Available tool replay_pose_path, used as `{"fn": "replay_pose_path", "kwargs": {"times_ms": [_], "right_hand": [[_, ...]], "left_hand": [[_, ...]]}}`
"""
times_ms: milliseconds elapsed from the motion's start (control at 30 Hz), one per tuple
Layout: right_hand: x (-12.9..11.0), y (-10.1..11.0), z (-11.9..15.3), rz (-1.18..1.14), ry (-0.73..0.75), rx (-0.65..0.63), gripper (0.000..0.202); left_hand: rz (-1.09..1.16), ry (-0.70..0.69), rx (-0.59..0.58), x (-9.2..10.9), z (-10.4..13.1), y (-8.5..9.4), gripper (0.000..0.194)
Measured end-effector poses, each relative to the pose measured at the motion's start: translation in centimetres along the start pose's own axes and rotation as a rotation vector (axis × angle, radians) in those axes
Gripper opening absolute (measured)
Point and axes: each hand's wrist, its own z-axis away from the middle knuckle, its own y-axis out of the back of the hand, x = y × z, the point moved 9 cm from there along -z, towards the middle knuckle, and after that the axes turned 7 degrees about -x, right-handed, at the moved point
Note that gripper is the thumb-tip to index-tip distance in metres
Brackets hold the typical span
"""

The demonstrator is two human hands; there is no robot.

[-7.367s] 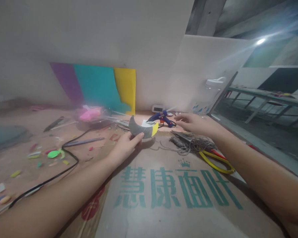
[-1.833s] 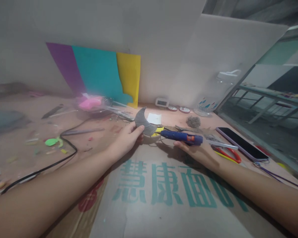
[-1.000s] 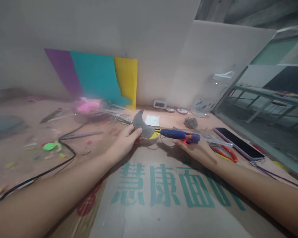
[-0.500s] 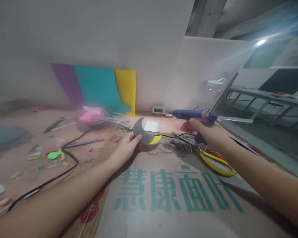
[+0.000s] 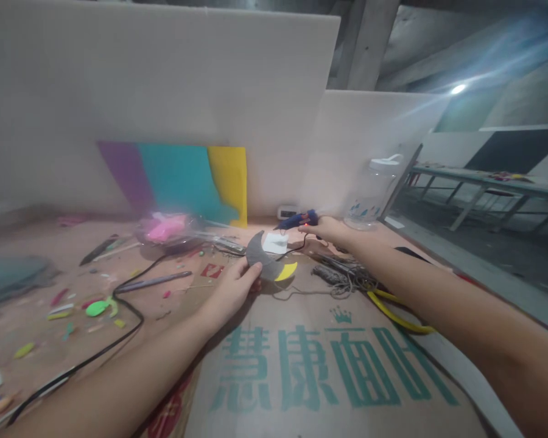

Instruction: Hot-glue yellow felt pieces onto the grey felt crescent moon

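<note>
My left hand [image 5: 238,281] pinches a grey crescent-shaped piece [image 5: 261,258] between thumb and fingers, above the cardboard. A yellow tip [image 5: 287,271] shows at the crescent's lower right end. Farther back, my right hand [image 5: 323,229] is closed at a blue hot glue gun [image 5: 296,219], whose nozzle points left near the small white digital clock [image 5: 287,212]. A small red light glows on the gun by my fingers; its handle is mostly hidden. Beneath my right forearm lie a tangle of grey yarn [image 5: 335,277] and yellow-handled scissors [image 5: 399,316], partly covered.
Printed cardboard [image 5: 301,420] covers the table's front. A black cord [image 5: 139,307] crosses the left side among clay scraps and a purple pen [image 5: 158,280]. Behind stand a coloured sheet [image 5: 178,179], a pink item in plastic [image 5: 167,228] and a clear bottle [image 5: 369,191].
My right hand has moved left and back with the glue gun, bringing it lower, close to the table by the clock. The left hand still holds the crescent in about the same place.
</note>
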Motion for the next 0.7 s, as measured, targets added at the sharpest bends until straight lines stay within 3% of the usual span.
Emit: {"fn": "replay_pose_path", "kwargs": {"times_ms": [133, 233, 333, 467, 533, 567, 667, 700], "right_hand": [[0.3, -2.7, -1.0, -0.035, 0.039, -0.046, 0.031], [0.5, -3.3, -1.1, -0.026, 0.065, -0.072, 0.031], [0.9, -2.2, -1.1, 0.053, 0.075, -0.074, 0.030], [0.8, 0.8, 0.5, 0.192, 0.047, 0.002, 0.031], [-0.7, 2.4, 2.8, 0.248, 0.072, 0.086, 0.031], [-2.4, 3.3, 4.7, 0.321, 0.153, 0.183, 0.030], [-8.1, 6.3, 13.7, 0.290, 0.542, 0.560, 0.021], [-9.5, 6.5, 17.0, 0.239, 0.710, 0.606, 0.018]], "left_hand": [[-0.005, -0.025, -0.014, -0.4, -0.2, 0.1, 0.029], [-0.009, -0.051, -0.033, -0.5, -0.3, 0.0, 0.030], [0.001, -0.048, -0.029, -0.6, -0.3, 0.1, 0.030], [-0.011, -0.044, -0.013, -0.3, -0.2, 0.0, 0.029], [-0.016, -0.041, -0.010, 0.0, -0.2, 0.0, 0.028], [-0.024, -0.042, -0.012, 0.1, -0.1, 0.0, 0.027], [-0.039, -0.043, -0.006, 0.3, 0.0, 0.0, 0.028], [-0.038, -0.041, 0.000, 0.2, 0.0, 0.0, 0.028]]}}
